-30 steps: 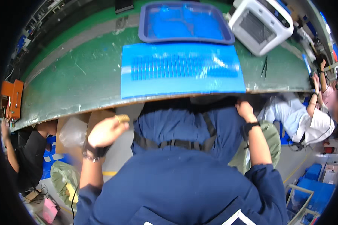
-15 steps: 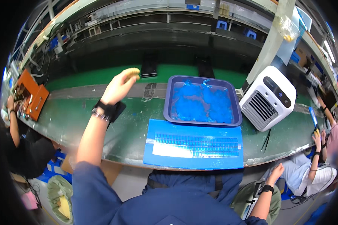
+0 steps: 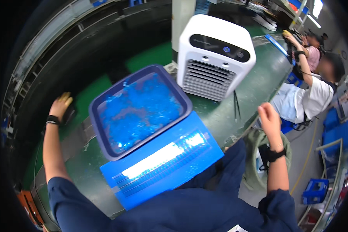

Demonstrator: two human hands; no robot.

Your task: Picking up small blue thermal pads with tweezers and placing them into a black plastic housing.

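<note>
My left hand has moved by a black thing, grip unclear; my right hand is loose, past the counter's edge.

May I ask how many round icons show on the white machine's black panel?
2: a blue icon, right of the black panel's middle, and a greyish icon farther right, near its end. None seems hidden.

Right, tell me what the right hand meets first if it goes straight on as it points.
Probably the edge of the green workbench, just ahead of the right hand; its height is unclear, so it might pass above.
</note>
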